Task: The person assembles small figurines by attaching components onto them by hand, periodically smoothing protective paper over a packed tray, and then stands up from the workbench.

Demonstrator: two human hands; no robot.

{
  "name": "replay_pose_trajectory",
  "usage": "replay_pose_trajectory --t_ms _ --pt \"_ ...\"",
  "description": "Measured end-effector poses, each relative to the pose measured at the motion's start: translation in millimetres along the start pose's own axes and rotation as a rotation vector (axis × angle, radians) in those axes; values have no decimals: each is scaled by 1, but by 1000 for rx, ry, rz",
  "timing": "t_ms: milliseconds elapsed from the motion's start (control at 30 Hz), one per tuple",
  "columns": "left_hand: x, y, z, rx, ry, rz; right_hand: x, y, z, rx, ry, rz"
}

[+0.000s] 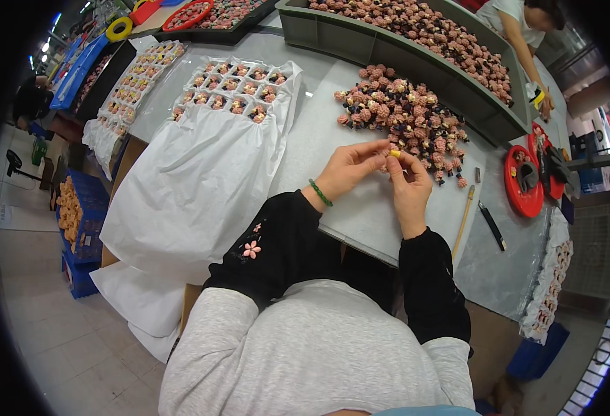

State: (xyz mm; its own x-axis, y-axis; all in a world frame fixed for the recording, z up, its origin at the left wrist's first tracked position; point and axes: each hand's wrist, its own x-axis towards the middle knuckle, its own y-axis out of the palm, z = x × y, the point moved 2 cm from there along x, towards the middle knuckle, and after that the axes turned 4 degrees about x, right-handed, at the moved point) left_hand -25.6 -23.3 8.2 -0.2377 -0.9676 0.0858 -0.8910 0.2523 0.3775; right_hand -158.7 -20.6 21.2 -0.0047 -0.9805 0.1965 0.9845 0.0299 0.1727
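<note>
Yellow-and-pink small knobbly piece (394, 154) pinched by bare left hand (347, 166) and bare right hand (410, 188), fingertips nearly together. Judged light, stiff, possibly fragile; best held gently by its sides.

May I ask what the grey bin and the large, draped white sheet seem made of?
Grey bin: probably rigid plastic, matte, judging by its even colour and moulded-looking rim.
Draped white sheet: thin paper or plastic film, soft-sheened, judging by its wrinkles.
</note>
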Motion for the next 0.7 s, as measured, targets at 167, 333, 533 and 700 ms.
replay_pose_trajectory --t_ms 167,333,533,700 --pt "-8 6 -1 65 1 97 -2 -10 -6 -102 7 32" --pt "-29 13 -34 260 26 -18 -6 -9 -4 -35 128 15" --pt "-43 -34 -185 1041 569 -405 -5 -8 -2 -35 168 38" --pt "-65 -165 -214 1591 149 -755 -7 -3 1 -25 156 32"
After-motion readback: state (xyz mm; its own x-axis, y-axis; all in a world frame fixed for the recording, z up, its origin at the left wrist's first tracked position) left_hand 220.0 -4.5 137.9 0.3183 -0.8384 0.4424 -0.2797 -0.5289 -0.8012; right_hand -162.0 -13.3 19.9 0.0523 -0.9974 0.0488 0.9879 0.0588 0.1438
